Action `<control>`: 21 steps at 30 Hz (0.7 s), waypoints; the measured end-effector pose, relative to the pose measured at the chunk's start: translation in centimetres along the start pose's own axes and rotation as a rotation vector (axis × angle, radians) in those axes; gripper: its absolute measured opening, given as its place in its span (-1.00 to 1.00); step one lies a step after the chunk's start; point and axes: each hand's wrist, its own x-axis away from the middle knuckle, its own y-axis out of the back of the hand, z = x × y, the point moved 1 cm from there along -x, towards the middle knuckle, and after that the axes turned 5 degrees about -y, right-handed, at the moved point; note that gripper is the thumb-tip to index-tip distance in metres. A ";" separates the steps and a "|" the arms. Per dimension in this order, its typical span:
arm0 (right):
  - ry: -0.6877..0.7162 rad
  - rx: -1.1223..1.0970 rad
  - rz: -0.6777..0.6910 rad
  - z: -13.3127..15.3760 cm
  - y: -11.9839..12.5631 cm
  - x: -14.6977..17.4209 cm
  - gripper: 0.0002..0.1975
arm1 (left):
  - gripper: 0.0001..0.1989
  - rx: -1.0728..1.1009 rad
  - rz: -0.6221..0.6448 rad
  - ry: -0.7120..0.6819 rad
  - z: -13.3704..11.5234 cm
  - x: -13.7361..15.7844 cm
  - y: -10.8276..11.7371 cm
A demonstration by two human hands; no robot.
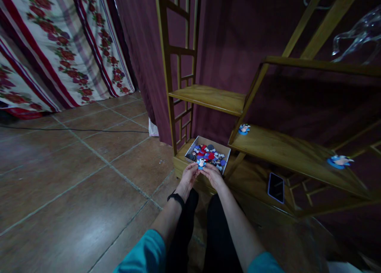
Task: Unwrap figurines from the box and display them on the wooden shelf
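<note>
Between my left hand (190, 174) and my right hand (212, 173) is a small white-and-blue figurine (201, 163) on a blue base. The fingers of both hands pinch it from either side, over the near edge of an open cardboard box (224, 150). Inside the box lie many small pieces in red, purple, grey and white, jumbled together. Two similar figurines with blue bases stand on the shelf to the right, one figurine (244, 129) at its left end and another figurine (339, 162) farther right.
A wooden shelf unit (208, 96) stands ahead and to the right. On its lowest board lies a phone (276, 187). A clear horse-like ornament (358, 35) sits on an upper shelf. A black cable (89, 130) crosses the tiled floor near a floral curtain (64, 47).
</note>
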 end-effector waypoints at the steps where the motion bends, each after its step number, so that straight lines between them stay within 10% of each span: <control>1: 0.001 0.006 0.006 0.1 -0.1 0.0 -0.69 | -0.78 0.001 0.001 -0.001 0.0 0.0 0.0; 21: 0.010 -0.057 -0.017 0.1 0.2 0.0 -0.64 | -0.55 -0.007 0.131 -0.055 0.2 0.0 -0.3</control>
